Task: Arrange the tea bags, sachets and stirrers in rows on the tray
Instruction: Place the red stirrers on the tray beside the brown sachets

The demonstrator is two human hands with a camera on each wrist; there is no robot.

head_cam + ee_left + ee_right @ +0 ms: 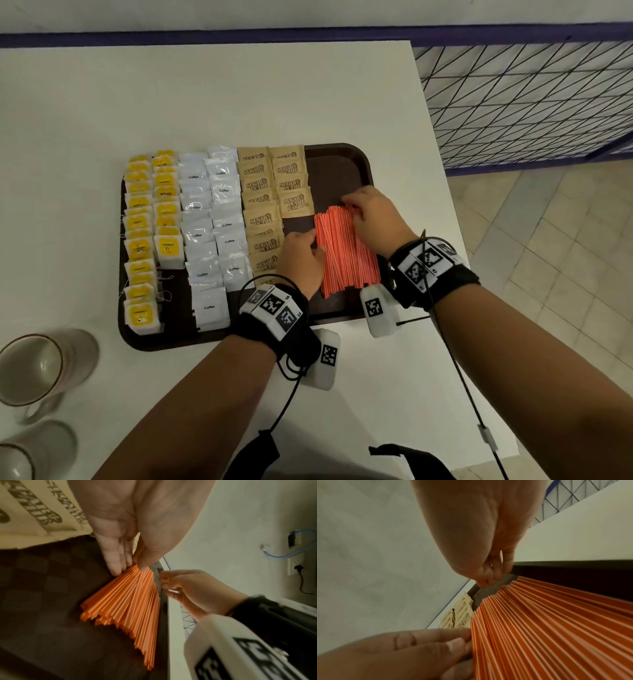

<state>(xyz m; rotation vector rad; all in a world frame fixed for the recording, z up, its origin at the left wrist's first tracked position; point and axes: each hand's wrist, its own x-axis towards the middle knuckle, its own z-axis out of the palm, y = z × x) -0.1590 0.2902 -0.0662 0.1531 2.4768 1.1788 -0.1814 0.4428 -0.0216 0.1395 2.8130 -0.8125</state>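
Orange stirrers (346,253) flat on tray (339,161), right of "SUGAR IN THE RAW" sachets (262,219). Left hand (301,258) straight-fingered against stirrers' left edge; right hand (375,219) fingertips curled on top. Head view alone: "Coffee" sachets (212,222), yellow tea bags (150,219).

A white table (239,102) carries it all — a dark brown tray (337,161) sits near its right edge, close to the front. Two glass mugs (41,366) stand on the tabletop at the front left corner, well apart from the tray — one behind the other, both blurred at the frame's edge.
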